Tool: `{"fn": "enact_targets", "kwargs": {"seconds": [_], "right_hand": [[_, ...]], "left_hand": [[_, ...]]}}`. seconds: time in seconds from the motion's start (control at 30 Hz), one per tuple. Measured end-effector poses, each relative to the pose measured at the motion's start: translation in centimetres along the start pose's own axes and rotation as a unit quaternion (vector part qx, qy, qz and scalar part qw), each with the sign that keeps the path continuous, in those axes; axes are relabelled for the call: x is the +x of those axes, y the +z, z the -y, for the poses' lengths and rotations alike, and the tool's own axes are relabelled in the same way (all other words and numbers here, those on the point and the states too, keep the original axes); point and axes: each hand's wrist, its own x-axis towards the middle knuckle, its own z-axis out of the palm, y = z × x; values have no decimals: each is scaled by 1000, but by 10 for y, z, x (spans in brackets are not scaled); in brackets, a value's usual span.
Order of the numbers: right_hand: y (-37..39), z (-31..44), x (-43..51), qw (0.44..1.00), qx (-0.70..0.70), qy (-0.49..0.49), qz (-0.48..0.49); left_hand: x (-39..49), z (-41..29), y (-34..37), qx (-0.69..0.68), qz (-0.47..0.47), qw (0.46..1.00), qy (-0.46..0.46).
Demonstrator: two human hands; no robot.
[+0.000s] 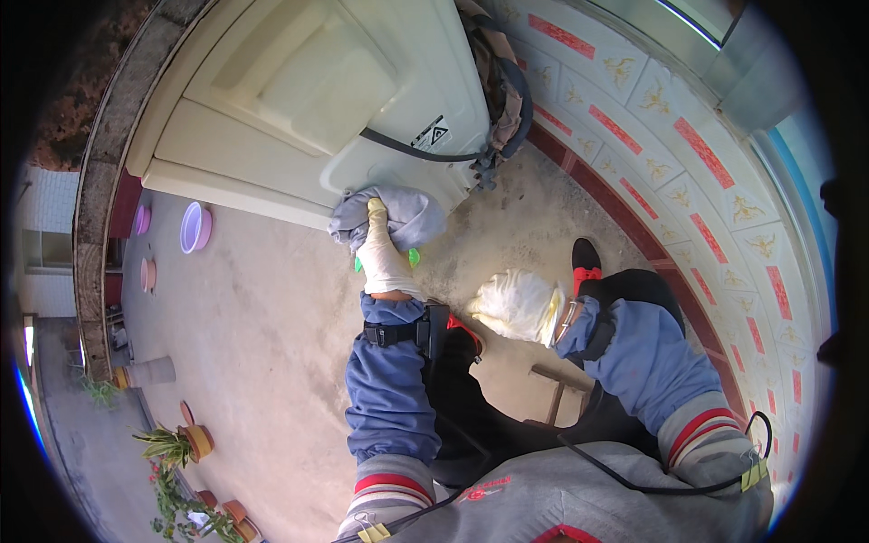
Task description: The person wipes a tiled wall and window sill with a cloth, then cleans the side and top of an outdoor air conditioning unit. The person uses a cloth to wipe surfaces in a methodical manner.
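A pale glove covers my left hand [381, 254], which presses a bunched grey cloth [414, 214] to the lower edge of a large cream-coloured appliance housing [271, 156]. The cloth hides most of its fingers; the thumb lies on top. Something bright green shows beneath the cloth, partly hidden. A black hose [421, 153] runs across the housing near a warning label. Lower right of the cloth, my right hand [519, 307], in a loose whitish glove, hovers above the concrete floor. Its fingers are bunched inside the glove, and whether they are closed is unclear.
A tiled wall [652, 149] curves along the right. A brown bag-like bundle [506, 102] hangs at the housing's right side. Purple basins [196, 227] and potted plants [197, 442] stand on the left. A wooden stool or frame [557, 397] is between my legs.
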Motion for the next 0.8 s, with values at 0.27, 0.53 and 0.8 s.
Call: {"fn": "enact_targets", "kwargs": {"seconds": [0.27, 0.53, 0.8], "right_hand": [[-3, -2, 2, 1000, -7, -9, -5], [-8, -4, -1, 1000, -1, -3, -15], [-8, -6, -4, 999, 6, 14, -41]], "left_hand": [[4, 24, 26, -75, -56, 976, -198], [18, 21, 47, 69, 41, 992, 95], [23, 66, 17, 60, -33, 979, -191]]}}
